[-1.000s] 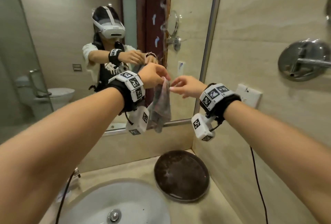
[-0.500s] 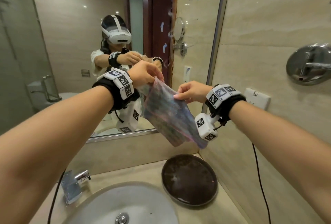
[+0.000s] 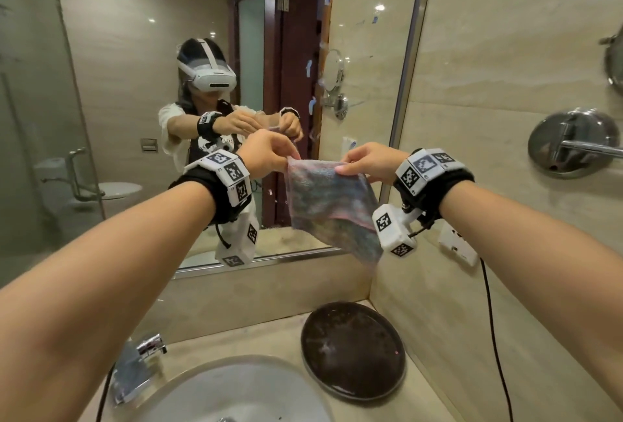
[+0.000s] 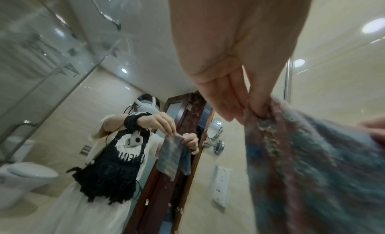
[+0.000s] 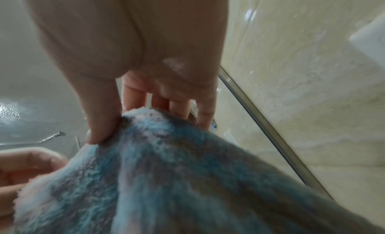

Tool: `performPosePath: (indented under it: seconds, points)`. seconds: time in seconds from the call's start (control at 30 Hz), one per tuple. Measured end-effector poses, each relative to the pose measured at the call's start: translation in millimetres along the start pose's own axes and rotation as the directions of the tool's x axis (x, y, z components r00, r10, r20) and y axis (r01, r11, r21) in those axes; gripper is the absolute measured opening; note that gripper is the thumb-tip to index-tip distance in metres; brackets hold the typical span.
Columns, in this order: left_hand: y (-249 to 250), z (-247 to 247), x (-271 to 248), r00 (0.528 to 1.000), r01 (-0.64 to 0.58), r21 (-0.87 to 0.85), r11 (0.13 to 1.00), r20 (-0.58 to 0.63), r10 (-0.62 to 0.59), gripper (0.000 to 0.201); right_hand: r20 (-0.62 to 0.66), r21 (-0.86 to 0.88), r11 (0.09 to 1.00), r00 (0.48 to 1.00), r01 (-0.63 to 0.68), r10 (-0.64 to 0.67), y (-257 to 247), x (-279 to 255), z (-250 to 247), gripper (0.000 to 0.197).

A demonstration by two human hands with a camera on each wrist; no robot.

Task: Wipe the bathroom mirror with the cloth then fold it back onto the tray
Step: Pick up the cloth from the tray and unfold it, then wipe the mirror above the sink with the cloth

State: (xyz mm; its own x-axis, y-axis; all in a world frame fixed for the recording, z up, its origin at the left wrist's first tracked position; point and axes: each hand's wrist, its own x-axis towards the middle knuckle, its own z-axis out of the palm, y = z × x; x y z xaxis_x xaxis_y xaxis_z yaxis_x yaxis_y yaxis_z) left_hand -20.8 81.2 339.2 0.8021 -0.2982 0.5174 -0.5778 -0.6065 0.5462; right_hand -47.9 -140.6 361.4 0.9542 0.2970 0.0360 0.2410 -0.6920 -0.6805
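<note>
Both hands (image 3: 320,162) hold cloth (image 3: 332,209) above tray (image 3: 352,349).

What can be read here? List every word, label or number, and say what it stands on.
No text reads clearly.
The shirt print, reflected in the mirror: reversed letters, partly covered, unreadable.
The wristband markers: square codes with tiny characters, too small to read.
The cloth and the tray: no text.

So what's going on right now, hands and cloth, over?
Left hand and right hand each pinch a top corner of the cloth. Cloth hangs spread in front of the mirror. Dark round tray below, nothing on it.
</note>
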Motion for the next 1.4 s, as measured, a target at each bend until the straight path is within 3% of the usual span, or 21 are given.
performPosePath:
  seconds: [0.1,0.17,0.2,0.3,0.4,0.5,0.6,0.7,0.77,0.93,1.03,1.13,1.23,1.4]
  points:
    - [-1.3,-4.1,-1.4,0.994,0.013,0.023,1.000,0.112,-0.015,0.018,-0.152,-0.278,0.960,0.988,-0.008,-0.035,-10.8,-1.2,-6.8,0.015]
    - [-3.0,-5.9,0.3,0.994,0.013,0.012,1.000,0.106,-0.014,0.021,-0.236,-0.531,0.845,0.969,-0.065,-0.074,-19.8,-1.6,-10.4,0.022]
    - [-3.8,-6.9,2.4,0.996,0.017,0.012,1.000,0.088,-0.018,0.023,-0.262,-0.572,0.816,0.962,-0.087,-0.081,-24.1,-2.1,-12.5,0.023]
    - [-3.6,-10.8,11.8,1.000,0.004,0.032,0.999,-0.015,-0.004,0.024,-0.340,-0.520,0.844,0.938,-0.127,-0.069,-32.0,-0.4,-20.5,0.021]
    - [-1.1,-16.8,23.4,0.990,0.022,0.152,0.988,-0.143,0.000,0.028,-0.459,-0.283,0.951,0.888,-0.125,-0.020,-31.1,6.7,-28.2,0.016]
    - [2.5,-23.6,35.8,0.970,0.062,0.254,0.965,-0.244,0.002,0.032,-0.555,-0.086,0.991,0.831,-0.105,0.040,-30.3,18.6,-35.6,0.015]
    - [6.1,-31.3,53.2,0.956,0.097,0.340,0.936,-0.293,0.007,0.035,-0.643,0.092,0.996,0.763,-0.016,0.071,-29.9,38.2,-45.9,0.028]
    - [8.0,-40.2,76.7,0.945,0.123,0.386,0.914,-0.327,0.011,0.036,-0.726,0.236,0.966,0.680,0.103,0.104,-35.8,55.5,-56.1,0.019]
    - [10.5,-45.2,93.5,0.938,0.153,0.447,0.881,-0.347,0.013,0.037,-0.790,0.206,0.965,0.609,0.161,0.068,-40.1,65.3,-64.9,0.010]
    - [20.2,-55.3,133.5,0.940,0.194,0.619,0.761,-0.339,0.036,0.045,-0.897,0.061,0.948,0.434,0.312,-0.085,-63.4,86.6,-89.6,0.019]
    - [26.4,-56.8,150.7,0.926,0.272,0.701,0.659,-0.377,0.018,0.058,-0.909,0.027,0.951,0.404,0.308,-0.105,-77.7,101.4,-109.0,0.020]
    - [32.3,-60.9,165.3,0.885,0.340,0.643,0.687,-0.465,-0.003,0.066,-0.929,0.008,0.930,0.346,0.368,-0.129,-92.0,113.6,-125.5,0.021]
    - [35.2,-64.4,180.5,0.889,0.335,0.670,0.662,-0.458,0.015,0.069,-0.930,-0.033,0.899,0.316,0.437,-0.188,-105.3,130.9,-134.7,0.022]
    - [34.9,-60.2,194.9,0.891,0.360,0.749,0.556,-0.453,0.033,0.056,-0.864,-0.180,0.847,0.331,0.501,-0.380,-132.8,165.8,-143.9,0.031]
